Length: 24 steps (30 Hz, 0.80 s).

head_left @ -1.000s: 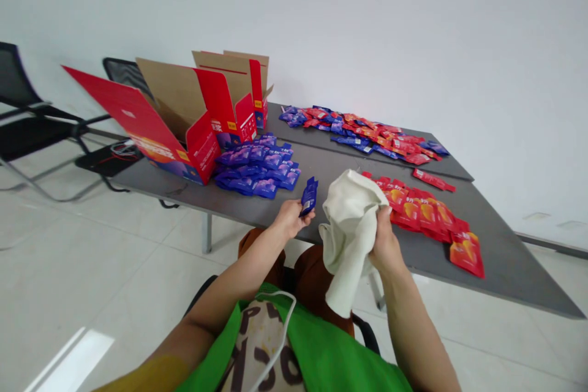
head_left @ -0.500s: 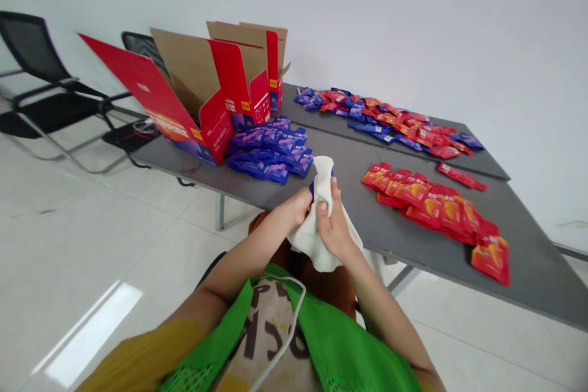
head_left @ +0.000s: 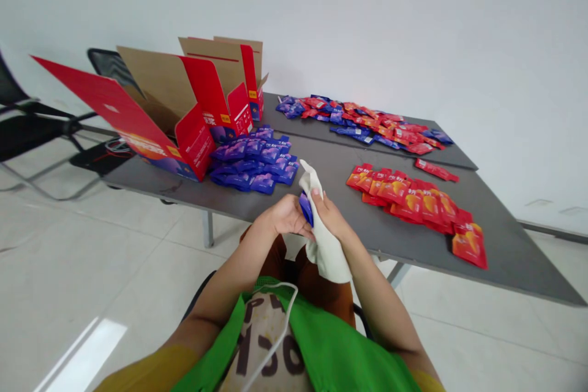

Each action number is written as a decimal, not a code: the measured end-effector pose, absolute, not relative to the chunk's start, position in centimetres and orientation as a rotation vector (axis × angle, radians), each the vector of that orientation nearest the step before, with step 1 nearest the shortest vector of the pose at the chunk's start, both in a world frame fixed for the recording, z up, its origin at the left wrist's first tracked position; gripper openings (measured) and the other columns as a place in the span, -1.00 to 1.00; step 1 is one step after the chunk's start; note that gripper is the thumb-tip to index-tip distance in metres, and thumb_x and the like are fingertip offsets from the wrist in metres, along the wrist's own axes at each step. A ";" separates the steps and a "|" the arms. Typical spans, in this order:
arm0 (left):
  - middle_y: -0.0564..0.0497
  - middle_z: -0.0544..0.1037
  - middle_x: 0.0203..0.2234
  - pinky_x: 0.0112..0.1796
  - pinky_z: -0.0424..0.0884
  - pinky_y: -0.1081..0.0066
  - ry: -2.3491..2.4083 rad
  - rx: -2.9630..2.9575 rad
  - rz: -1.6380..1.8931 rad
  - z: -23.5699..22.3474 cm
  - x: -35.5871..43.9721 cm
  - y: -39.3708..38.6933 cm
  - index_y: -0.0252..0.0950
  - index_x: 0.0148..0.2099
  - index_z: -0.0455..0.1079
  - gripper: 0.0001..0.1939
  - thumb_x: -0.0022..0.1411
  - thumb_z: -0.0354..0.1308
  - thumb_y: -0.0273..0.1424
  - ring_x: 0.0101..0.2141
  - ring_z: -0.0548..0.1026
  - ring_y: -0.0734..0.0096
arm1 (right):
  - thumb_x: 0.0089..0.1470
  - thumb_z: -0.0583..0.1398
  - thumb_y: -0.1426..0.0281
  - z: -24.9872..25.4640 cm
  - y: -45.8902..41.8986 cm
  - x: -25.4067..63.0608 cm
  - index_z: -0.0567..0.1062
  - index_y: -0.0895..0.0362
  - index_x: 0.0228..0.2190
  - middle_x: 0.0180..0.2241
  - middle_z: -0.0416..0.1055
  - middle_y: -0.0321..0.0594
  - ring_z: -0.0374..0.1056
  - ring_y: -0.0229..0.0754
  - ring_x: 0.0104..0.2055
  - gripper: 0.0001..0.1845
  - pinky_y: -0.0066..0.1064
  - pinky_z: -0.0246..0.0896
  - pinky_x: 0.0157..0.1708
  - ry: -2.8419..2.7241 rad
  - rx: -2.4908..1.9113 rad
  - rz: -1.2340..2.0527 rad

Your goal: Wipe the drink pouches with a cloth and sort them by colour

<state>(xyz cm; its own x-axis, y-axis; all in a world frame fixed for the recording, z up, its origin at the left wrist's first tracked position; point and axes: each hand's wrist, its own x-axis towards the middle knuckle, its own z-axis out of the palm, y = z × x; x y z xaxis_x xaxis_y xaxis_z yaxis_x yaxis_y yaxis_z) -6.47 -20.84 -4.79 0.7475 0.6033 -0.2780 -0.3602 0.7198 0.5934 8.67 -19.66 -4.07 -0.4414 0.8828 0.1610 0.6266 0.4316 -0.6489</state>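
Grip clenched: left hand (head_left: pixel 287 218) pinches a blue sachet (head_left: pixel 305 209), right hand (head_left: pixel 331 218) a white cloth (head_left: pixel 323 244) against it (narrower now).

Sleeves: short, mustard yellow (head_left: pixel 144 370), one on each arm, the right sleeve (head_left: pixel 427 383) barely showing at the frame's bottom edge.
Vest: bright green mesh (head_left: pixel 340 361), open down the front.
Chest panel: beige fabric (head_left: pixel 264 352) printed with large dark letters, partly cut off.
Cord: thin and white (head_left: pixel 285 312), looping over the chest.
Trousers: rust brown (head_left: pixel 321 297).
Arms: bare forearms (head_left: pixel 220 291), and a bare left hand (head_left: pixel 285 217) and right hand (head_left: pixel 331 217), with no gloves.
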 end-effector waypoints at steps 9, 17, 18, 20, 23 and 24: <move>-0.25 0.60 -0.42 -0.22 0.43 0.09 0.552 0.355 0.845 -5.9 -8.1 -18.9 -0.43 -0.19 0.46 -0.66 0.09 0.05 -0.30 -0.28 0.57 -0.01 | 0.35 -0.26 0.20 -2.7 -24.5 8.4 0.16 0.21 0.26 0.24 0.18 -0.08 -0.19 -0.15 0.37 -0.39 0.00 -0.51 0.34 -2.367 -1.092 0.379; -0.16 0.53 -0.54 -0.36 0.40 0.35 0.613 0.287 0.810 -5.3 -8.2 -19.5 -0.48 -0.36 0.45 -0.31 0.33 -0.29 -0.02 -0.51 0.51 0.28 | 0.33 -0.10 0.26 -2.5 -27.3 9.5 0.11 0.04 0.28 0.28 0.09 -0.34 -0.22 -0.14 0.38 -0.47 -0.02 -0.43 0.36 -2.505 -0.942 0.353; -0.15 0.51 -0.55 -0.37 0.39 0.36 0.655 0.290 0.782 -5.1 -8.2 -19.7 -0.48 -0.39 0.44 -0.30 0.34 -0.31 -0.02 -0.53 0.50 0.31 | 0.33 -0.09 0.26 -2.6 -27.4 9.7 0.08 0.03 0.29 0.29 0.06 -0.35 -0.24 -0.15 0.38 -0.46 -0.03 -0.42 0.36 -2.509 -0.932 0.358; -0.13 0.49 -0.57 -0.38 0.38 0.36 0.737 0.305 0.754 -4.8 -7.8 -19.7 -0.47 -0.40 0.44 -0.32 0.35 -0.30 -0.06 -0.53 0.50 0.30 | 0.33 -0.11 0.27 -2.7 -27.5 9.9 0.06 0.03 0.30 0.29 0.06 -0.37 -0.25 -0.16 0.38 -0.46 -0.04 -0.42 0.36 -2.510 -0.918 0.366; -0.15 0.50 -0.54 -0.36 0.38 0.35 0.783 0.352 0.789 -5.2 -7.0 -19.5 -0.44 -0.35 0.46 -0.37 0.35 -0.27 -0.08 -0.46 0.54 0.24 | 0.35 -0.15 0.28 -2.8 -26.9 9.8 0.12 0.00 0.28 0.26 0.13 -0.39 -0.19 -0.17 0.37 -0.49 -0.05 -0.41 0.36 -2.500 -0.942 0.370; -0.17 0.52 -0.52 -0.34 0.39 0.33 0.763 0.366 0.806 -5.4 -6.9 -19.5 -0.43 -0.32 0.47 -0.37 0.34 -0.26 -0.07 -0.42 0.55 0.21 | 0.35 -0.16 0.28 -2.8 -26.5 9.8 0.15 -0.02 0.26 0.25 0.16 -0.39 -0.17 -0.18 0.37 -0.50 -0.06 -0.39 0.35 -2.496 -0.962 0.372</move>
